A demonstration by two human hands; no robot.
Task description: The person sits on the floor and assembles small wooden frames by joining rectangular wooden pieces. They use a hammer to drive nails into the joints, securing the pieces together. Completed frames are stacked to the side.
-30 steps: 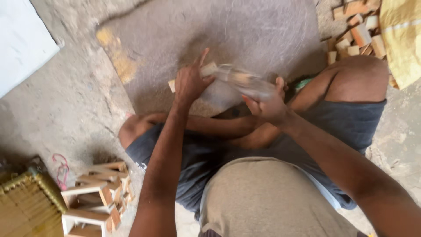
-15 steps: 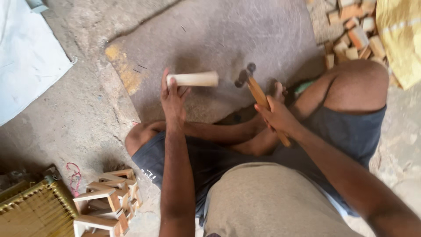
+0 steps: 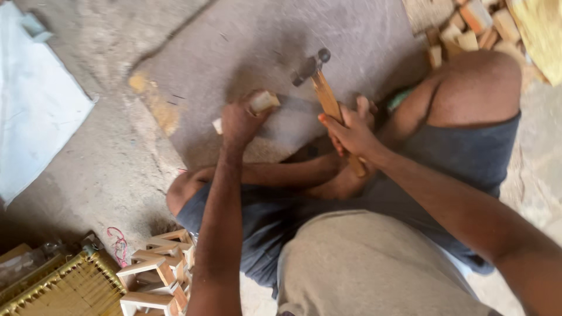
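Observation:
I sit cross-legged on a concrete floor. My left hand (image 3: 239, 122) grips a short pale wooden piece (image 3: 262, 102) held down on a grey stone slab (image 3: 234, 52). My right hand (image 3: 351, 130) is closed round the wooden handle of a hammer (image 3: 325, 96). Its dark metal head is raised just above the slab, to the right of the wooden piece.
Small wooden blocks (image 3: 468, 29) are piled at the upper right beside a yellow cloth (image 3: 541, 29). Small wooden frames (image 3: 155, 275) are stacked at the lower left, next to a woven yellow basket (image 3: 58, 289). A white sheet (image 3: 35, 99) lies at the left.
My left hand has closed over the wooden piece, which lay flat under my fingertips before. The hammer head has swung up and to the right. The view has shifted slightly.

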